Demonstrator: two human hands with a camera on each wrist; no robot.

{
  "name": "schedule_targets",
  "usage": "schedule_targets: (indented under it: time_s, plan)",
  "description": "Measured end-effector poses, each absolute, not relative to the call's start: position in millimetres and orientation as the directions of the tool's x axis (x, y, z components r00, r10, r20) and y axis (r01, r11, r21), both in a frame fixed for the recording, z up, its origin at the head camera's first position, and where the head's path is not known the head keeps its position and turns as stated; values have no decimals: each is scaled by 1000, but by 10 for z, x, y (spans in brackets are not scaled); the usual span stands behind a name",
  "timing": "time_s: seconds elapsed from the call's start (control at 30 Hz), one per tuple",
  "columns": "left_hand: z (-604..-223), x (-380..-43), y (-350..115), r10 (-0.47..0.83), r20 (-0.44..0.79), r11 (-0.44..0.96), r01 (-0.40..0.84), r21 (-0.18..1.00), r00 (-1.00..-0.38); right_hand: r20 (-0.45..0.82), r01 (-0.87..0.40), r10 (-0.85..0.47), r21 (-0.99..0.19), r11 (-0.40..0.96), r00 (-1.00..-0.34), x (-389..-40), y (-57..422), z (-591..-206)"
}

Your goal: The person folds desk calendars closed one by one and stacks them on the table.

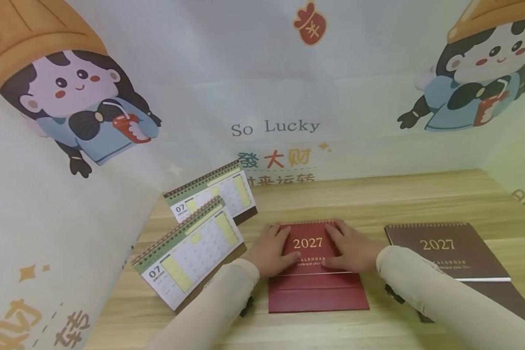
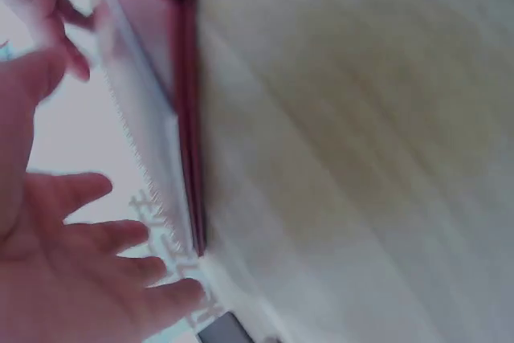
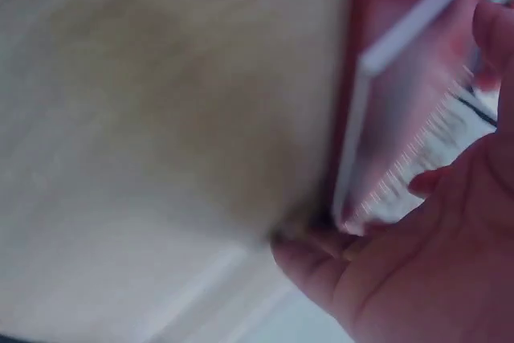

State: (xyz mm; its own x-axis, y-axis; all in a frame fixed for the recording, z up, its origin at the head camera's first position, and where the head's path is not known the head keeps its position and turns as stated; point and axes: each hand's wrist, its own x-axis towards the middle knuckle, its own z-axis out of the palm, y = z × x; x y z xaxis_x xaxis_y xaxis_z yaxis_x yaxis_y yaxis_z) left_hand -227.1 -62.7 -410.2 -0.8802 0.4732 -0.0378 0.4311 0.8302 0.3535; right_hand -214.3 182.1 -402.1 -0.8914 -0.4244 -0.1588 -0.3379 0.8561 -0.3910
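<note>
A red desk calendar [image 1: 309, 243] marked 2027 in gold lies low on the wooden table, its spiral binding on the far side and its red base [image 1: 317, 296] showing at the near side. My left hand [image 1: 267, 250] is over its left side, fingers extended and spread. On the opposite side my right hand [image 1: 354, 249] reaches over the cover, fingers extended toward the binding. In the left wrist view, the left fingers [image 2: 112, 234] are spread beside the calendar's edge [image 2: 189, 158]. The right wrist view has the right fingertips [image 3: 293, 259] right at the calendar's corner.
Two calendars stand tilted at the left, both open to a 07 page, the nearer one [image 1: 192, 257] in front of the farther one [image 1: 227, 192]. A dark brown 2027 calendar [image 1: 450, 248] lies at the right, partly behind my right sleeve [image 1: 446, 291]. A printed cloth [image 1: 192, 97] backs the table.
</note>
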Motion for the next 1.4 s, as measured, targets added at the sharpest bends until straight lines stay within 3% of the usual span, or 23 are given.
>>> schedule_targets:
  time_s: [0.17,0.37,0.77,1.1,1.4]
  plan:
    - [-4034,-2189,-750,340,72,845,338,414,-938,-94,-244,-330,-496,834,-939,-2139,1932,-3887]
    - [-4085,-2103,-821,235,-6,891,213,401,-972,-169,-148,-287,-561,814,-943,-2124,2004,-3909]
    - [-4017,-2164,-824,238,-113,750,108,653,-965,-179,-25,-212,-703,711,-961,-2111,1969,-3962]
    - [-4044,-2172,-809,206,-91,764,102,637,-974,-161,-14,-196,-738,675,-967,-2080,1922,-3962]
    - [-4015,-2197,-804,189,-4,676,127,726,-982,-100,-29,-187,-811,584,-977,-2104,1910,-3966]
